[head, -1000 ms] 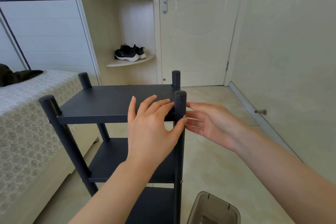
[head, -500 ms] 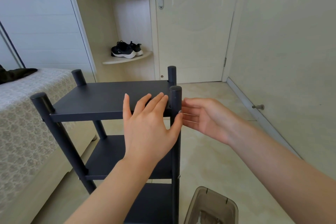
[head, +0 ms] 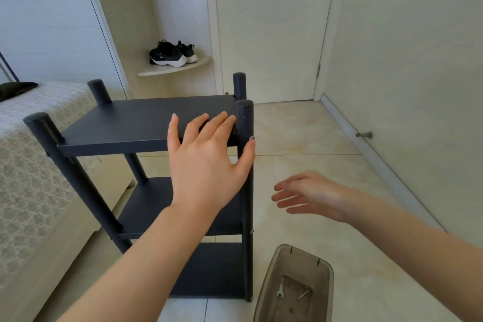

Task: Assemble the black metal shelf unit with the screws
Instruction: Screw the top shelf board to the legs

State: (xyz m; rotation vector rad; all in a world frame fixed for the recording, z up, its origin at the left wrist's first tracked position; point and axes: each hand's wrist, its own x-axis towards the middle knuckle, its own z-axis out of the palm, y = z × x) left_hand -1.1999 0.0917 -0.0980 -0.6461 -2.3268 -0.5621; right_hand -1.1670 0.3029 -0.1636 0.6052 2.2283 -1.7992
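The left hand [head: 206,165] lays spread fingers flat on the shelf unit [head: 136,123], thumb against its post [head: 245,117], while the right hand [head: 308,196] hangs loose-fingered and empty beside them, so pressing could sag a half-screwed corner.

The bare left hand [head: 206,162] is stretched forward, fingers straight, thumb spread; the bare right hand [head: 311,196] hangs lower, fingers relaxed.

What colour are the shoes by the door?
The shoes are black with white soles; head view.
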